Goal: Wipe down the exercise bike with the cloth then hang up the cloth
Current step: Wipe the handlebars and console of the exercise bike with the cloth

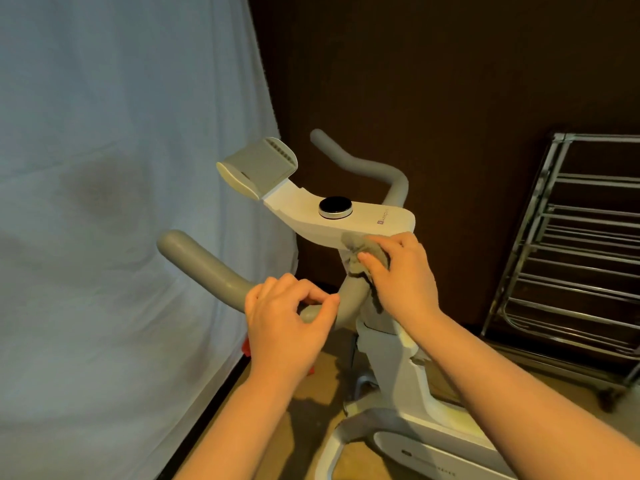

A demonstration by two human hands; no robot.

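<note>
The white exercise bike (394,362) stands in front of me, with grey handlebars (204,265), a white console arm (367,220) carrying a black round knob (335,206), and a grey device holder (258,168). My right hand (401,275) holds a crumpled grey cloth (360,251) against the near end of the console arm, where it meets the stem. My left hand (287,320) hovers over the left handlebar near the stem, fingers loosely curled with thumb and forefinger close together, holding nothing that I can see.
A metal drying rack (568,258) leans against the dark wall at the right. A pale blue sheet (121,202) hangs along the left side. A small red object (246,348) lies on the tan floor behind my left hand.
</note>
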